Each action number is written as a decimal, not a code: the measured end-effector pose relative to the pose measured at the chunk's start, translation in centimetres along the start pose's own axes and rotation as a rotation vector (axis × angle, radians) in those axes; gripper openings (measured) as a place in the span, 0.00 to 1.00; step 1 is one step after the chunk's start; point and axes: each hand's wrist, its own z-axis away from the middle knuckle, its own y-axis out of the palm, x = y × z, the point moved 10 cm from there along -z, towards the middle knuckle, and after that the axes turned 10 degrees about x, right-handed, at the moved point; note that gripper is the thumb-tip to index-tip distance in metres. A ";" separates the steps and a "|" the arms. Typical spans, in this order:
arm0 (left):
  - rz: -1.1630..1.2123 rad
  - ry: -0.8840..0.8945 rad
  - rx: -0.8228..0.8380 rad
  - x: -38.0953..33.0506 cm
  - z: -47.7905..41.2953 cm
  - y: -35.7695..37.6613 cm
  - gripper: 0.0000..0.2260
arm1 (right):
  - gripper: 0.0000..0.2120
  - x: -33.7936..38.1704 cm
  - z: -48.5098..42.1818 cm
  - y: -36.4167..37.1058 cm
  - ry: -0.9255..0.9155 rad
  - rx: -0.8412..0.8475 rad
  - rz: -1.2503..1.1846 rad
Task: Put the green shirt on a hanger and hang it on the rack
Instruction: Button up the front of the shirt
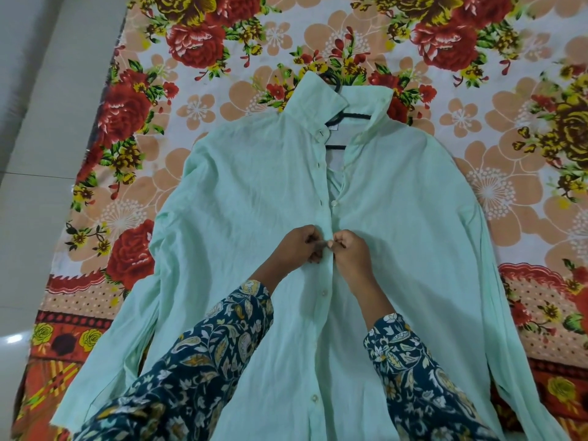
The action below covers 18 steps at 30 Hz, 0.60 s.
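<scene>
The pale green shirt (254,192) lies flat, front up, on a flowered bedsheet, sleeves spread to both sides. A dark hanger (353,116) sits inside its collar, with the hook poking out above the neck. My left hand (300,245) pinches the left edge of the button placket at mid-chest. My right hand (350,249) pinches the right edge at the same spot, fingertips almost touching. Below my hands the front looks buttoned; above them it gapes open toward the collar.
The flowered bedsheet (477,138) covers the bed under the shirt. Pale tiled floor (35,186) runs along the bed's left side. My patterned dark-blue sleeves cross the shirt's lower half.
</scene>
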 end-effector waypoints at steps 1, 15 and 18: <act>-0.004 0.005 0.000 0.0 0.0 0.0 0.10 | 0.02 0.1 0.1 0.1 -0.009 0.000 0.006; -0.399 -0.008 -0.330 -3.7 -1.1 -2.8 0.09 | 0.07 3.5 -1.5 -3.7 -0.054 -0.231 0.221; -0.622 -0.068 -0.386 -5.5 -2.8 -2.5 0.13 | 0.09 5.2 -3.3 -3.9 -0.080 -0.196 0.234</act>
